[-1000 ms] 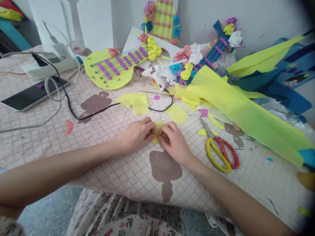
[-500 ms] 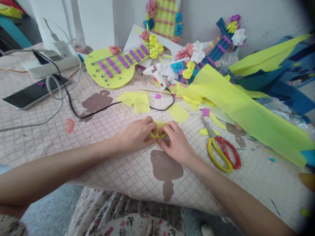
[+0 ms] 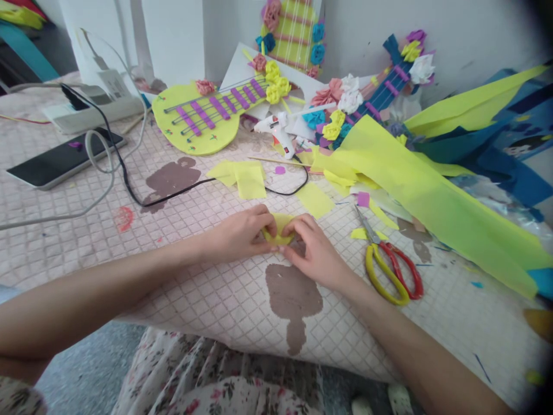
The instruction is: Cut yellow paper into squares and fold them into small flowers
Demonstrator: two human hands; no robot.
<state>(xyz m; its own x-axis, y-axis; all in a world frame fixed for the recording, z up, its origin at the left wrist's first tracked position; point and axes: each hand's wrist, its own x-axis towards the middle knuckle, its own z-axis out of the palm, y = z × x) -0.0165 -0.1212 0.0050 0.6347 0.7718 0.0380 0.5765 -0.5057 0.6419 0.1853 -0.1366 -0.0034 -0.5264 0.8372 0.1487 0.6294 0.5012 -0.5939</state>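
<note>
A small piece of yellow crepe paper (image 3: 281,223) is held between my two hands, low over the patterned tablecloth (image 3: 216,300). My left hand (image 3: 249,231) pinches its left side with thumb and curled fingers. From the right, my right hand (image 3: 310,248) grips the other side, thumb tip close to the left thumb. The fingers hide part of the paper. Just beyond lie loose yellow paper squares (image 3: 250,178), and another yellow square (image 3: 316,199) rests behind my right hand. Scissors (image 3: 389,262) with one yellow and one red handle lie to the right.
A white glue gun (image 3: 279,132) with a black cord (image 3: 181,195) lies behind the squares. Further back are a yellow paper guitar (image 3: 199,124) and a blue one (image 3: 384,86) with paper flowers. Yellow crepe sheets (image 3: 423,196) spread rightward. A phone (image 3: 64,158) and power strip (image 3: 93,112) sit left.
The fingers have shifted slightly on the yellow paper, and the right thumb and fingers have spread a little. The camera view has moved slightly; the other things lie as before.
</note>
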